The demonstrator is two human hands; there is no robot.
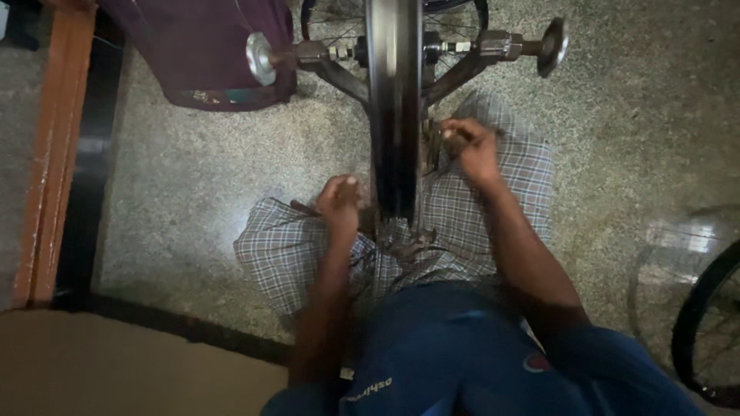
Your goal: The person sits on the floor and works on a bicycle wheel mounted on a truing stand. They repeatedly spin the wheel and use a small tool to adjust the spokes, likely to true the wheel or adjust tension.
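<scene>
A bicycle wheel (pixel 394 100) stands edge-on between my knees, clamped in a metal stand with round knobs (pixel 260 58) on both ends of the axle. My left hand (pixel 340 202) is closed beside the left side of the rim, touching it near the lower edge. My right hand (pixel 469 145) is curled on the right side of the wheel, near the spokes; what its fingers pinch is too small and blurred to make out. My lap is covered in checked cloth (pixel 493 185).
A purple bag (pixel 202 46) lies on the speckled stone floor at the upper left. A wooden door frame (pixel 52 146) runs along the left. Another wheel (pixel 705 323) shows at the right edge. A brown board (pixel 116 362) sits lower left.
</scene>
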